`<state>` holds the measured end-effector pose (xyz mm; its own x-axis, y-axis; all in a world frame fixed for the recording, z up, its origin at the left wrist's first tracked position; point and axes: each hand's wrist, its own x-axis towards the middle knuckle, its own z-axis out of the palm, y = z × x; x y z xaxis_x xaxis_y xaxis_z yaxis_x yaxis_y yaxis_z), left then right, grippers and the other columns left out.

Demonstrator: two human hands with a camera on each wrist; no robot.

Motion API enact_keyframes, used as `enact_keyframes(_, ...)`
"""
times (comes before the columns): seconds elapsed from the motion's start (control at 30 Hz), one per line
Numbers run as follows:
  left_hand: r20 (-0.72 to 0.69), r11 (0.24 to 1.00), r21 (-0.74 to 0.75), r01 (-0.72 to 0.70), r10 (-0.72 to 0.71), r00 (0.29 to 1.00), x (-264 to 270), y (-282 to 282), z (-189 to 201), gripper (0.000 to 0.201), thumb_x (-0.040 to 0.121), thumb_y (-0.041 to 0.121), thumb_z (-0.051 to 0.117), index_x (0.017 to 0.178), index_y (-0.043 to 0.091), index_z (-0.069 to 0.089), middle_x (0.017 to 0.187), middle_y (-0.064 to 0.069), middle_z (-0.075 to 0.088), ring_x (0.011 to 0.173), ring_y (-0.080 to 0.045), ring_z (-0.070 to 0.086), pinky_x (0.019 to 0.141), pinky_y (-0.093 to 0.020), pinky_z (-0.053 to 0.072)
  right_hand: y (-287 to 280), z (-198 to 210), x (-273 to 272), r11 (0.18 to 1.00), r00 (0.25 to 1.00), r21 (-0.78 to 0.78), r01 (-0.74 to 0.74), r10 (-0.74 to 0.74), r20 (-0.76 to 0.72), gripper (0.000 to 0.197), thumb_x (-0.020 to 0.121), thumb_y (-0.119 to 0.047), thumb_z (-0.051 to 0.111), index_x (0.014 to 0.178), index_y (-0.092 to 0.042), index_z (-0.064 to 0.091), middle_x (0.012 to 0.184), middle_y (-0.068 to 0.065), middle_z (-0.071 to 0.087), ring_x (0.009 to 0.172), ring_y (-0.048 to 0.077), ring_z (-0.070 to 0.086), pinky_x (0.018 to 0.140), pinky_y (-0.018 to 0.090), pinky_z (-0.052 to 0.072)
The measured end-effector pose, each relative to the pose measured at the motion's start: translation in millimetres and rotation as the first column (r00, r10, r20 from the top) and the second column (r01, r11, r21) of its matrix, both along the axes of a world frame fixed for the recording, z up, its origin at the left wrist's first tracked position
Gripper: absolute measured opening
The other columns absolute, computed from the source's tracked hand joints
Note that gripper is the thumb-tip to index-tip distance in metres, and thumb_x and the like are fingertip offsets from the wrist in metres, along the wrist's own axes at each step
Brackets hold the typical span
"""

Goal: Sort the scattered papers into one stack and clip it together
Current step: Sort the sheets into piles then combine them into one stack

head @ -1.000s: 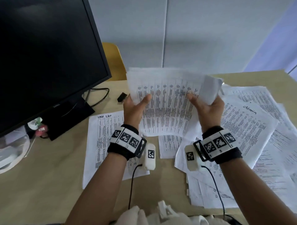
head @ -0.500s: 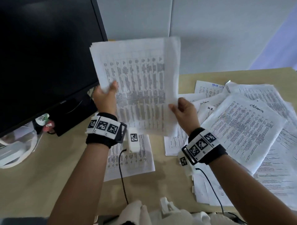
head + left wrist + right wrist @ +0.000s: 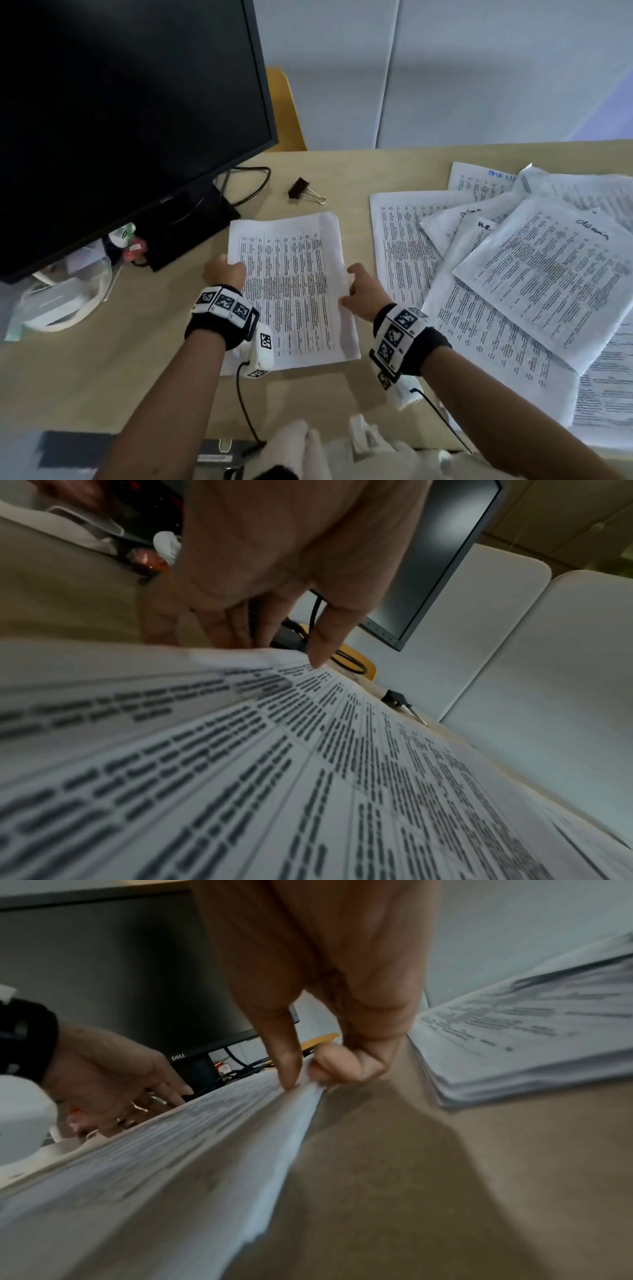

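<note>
A stack of printed sheets (image 3: 291, 291) lies flat on the desk in front of the monitor. My left hand (image 3: 226, 270) holds its left edge; the left wrist view shows the thumb (image 3: 325, 647) on top and the other fingers at the edge. My right hand (image 3: 352, 284) pinches the right edge between thumb (image 3: 287, 1066) and curled forefinger. A black binder clip (image 3: 301, 190) lies loose on the desk just beyond the stack, and shows again as the binder clip (image 3: 399, 697). Several scattered papers (image 3: 531, 274) overlap in a heap to the right.
A dark monitor (image 3: 120, 120) on its stand fills the left, with cables (image 3: 250, 185) behind it. White items in a plastic bag (image 3: 61, 305) sit at the far left. A yellow chair back (image 3: 284, 109) stands beyond the desk (image 3: 102, 359).
The stack was held up in the air in front of the monitor; both hands have brought it down flat onto the desk, over the single sheet that lay there.
</note>
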<state>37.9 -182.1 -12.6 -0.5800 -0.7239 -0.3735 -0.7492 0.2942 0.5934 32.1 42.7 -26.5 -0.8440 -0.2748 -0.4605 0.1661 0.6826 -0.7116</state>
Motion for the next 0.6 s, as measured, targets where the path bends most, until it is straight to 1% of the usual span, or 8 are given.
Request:
enact_keyframes(0.07,0.204,0.999,-0.004,0.054,-0.052,0.978,3.3,2.3,-1.4,0.047,0.086,0.018,0.048,0.128,-0.002,0.047,0.133,-0.022,0.043,0.121,-0.039,0.045,0.101,-0.041,0.042,-2.3,-3.7,2.6,0.997,1.0,0.071,-0.007,0.008,-0.018,0.046,0.083,-0.003,0.057,0.123,-0.003,0.034,0.112,0.015,0.055,0.102,0.028,0.054,0.079,0.027,0.048)
enact_keyframes(0.13,0.296,0.993,0.017,0.114,-0.114,0.948,4.1,9.7,-1.5,0.053,0.088,0.022,0.046,0.135,0.0,0.035,0.14,-0.021,0.028,0.129,-0.039,0.035,0.104,-0.042,0.035,-5.2,-4.9,6.2,0.992,0.999,0.121,-0.027,0.031,-0.037,0.045,0.085,-0.007,0.054,0.125,-0.001,0.035,0.126,0.015,0.043,0.118,0.028,0.043,0.101,0.033,0.04)
enact_keyframes(0.17,0.307,0.989,0.027,0.144,-0.145,0.941,3.0,14.3,-1.9,0.055,0.088,0.021,0.045,0.137,0.0,0.032,0.142,-0.02,0.024,0.131,-0.037,0.031,0.105,-0.043,0.033,-6.1,-4.8,7.4,0.991,0.999,0.131,-0.025,0.03,-0.034,0.046,0.086,-0.009,0.052,0.128,-0.001,0.034,0.131,0.015,0.037,0.122,0.028,0.039,0.107,0.035,0.035)
enact_keyframes(0.23,0.312,0.981,0.038,0.193,-0.195,0.93,0.6,24.7,-2.8,0.056,0.089,0.021,0.044,0.139,0.001,0.028,0.143,-0.018,0.021,0.132,-0.036,0.027,0.105,-0.043,0.032,-4.8,-4.2,8.4,0.989,0.999,0.151,-0.003,0.008,-0.037,0.047,0.088,-0.01,0.049,0.13,0.0,0.03,0.134,0.016,0.03,0.124,0.03,0.033,0.109,0.037,0.029)
enact_keyframes(0.3,0.321,0.975,0.039,0.217,-0.218,0.922,-2.7,35.8,-3.4,0.055,0.09,0.021,0.044,0.139,0.001,0.028,0.143,-0.018,0.02,0.132,-0.035,0.026,0.105,-0.043,0.031,-0.4,-2.9,7.0,0.982,0.998,0.183,0.037,-0.028,-0.055,0.048,0.088,-0.012,0.047,0.13,0.0,0.028,0.134,0.017,0.027,0.123,0.032,0.03,0.107,0.038,0.029)
enact_keyframes(0.43,0.332,0.978,0.017,0.207,-0.201,0.922,-7.1,58.4,-2.7,0.056,0.088,0.017,0.046,0.138,-0.001,0.025,0.143,-0.019,0.02,0.133,-0.034,0.023,0.105,-0.041,0.029,14.3,1.3,2.2,0.981,0.999,0.191,0.035,-0.031,-0.024,0.051,0.088,-0.015,0.048,0.131,0.0,0.025,0.134,0.017,0.026,0.125,0.032,0.026,0.106,0.038,0.029)
enact_keyframes(0.5,0.312,0.984,-0.014,0.176,-0.163,0.936,-9.6,69.3,-0.8,0.066,0.086,0.017,0.048,0.141,-0.001,0.017,0.146,-0.018,0.015,0.136,-0.033,0.018,0.109,-0.042,0.025,24.7,4.6,-2.4,0.987,1.0,0.156,0.028,-0.027,-0.008,0.047,0.088,-0.015,0.049,0.128,0.0,0.029,0.133,0.017,0.027,0.125,0.032,0.027,0.106,0.038,0.029)
enact_keyframes(0.6,0.213,0.986,-0.015,0.168,-0.161,0.964,-19.5,92.6,5.1,0.081,0.086,0.019,0.051,0.148,0.005,0.0,0.153,-0.012,-0.002,0.142,-0.031,0.0,0.116,-0.048,0.013,49.9,13.6,-14.9,0.989,0.997,0.126,0.077,-0.072,-0.04,0.051,0.088,-0.017,0.049,0.132,-0.001,0.028,0.136,0.017,0.027,0.128,0.034,0.029,0.107,0.039,0.028)
